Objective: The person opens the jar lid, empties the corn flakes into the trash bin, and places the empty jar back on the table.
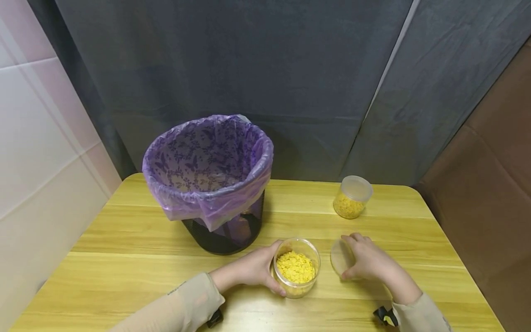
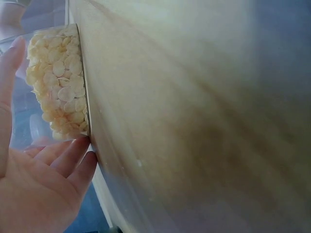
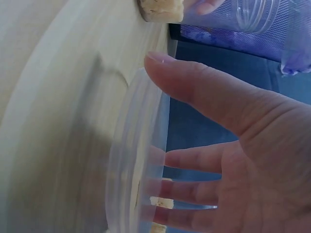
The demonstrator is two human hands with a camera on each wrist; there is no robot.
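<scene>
My left hand [image 1: 260, 266] grips the side of a clear, lidless jar [image 1: 297, 291] standing on the table. Inside are yellow flakes [image 1: 296, 267]; the left wrist view shows them as small flat oval pieces [image 2: 63, 92] behind the clear wall, the thumb and fingers on either side. To the right of this jar, my right hand [image 1: 367, 259] holds a round translucent lid [image 1: 340, 259] low over the tabletop. In the right wrist view the thumb is at one edge of the lid [image 3: 129, 160], and the other fingers reach behind it.
A second jar [image 1: 352, 197], closed by a frosted lid and partly filled with yellow flakes, stands at the back right. A black mesh bin [image 1: 224, 237] with a purple bag liner [image 1: 211, 203] stands left of centre on the wooden table [image 1: 137, 276]. Dark fabric [image 1: 249, 60] hangs behind.
</scene>
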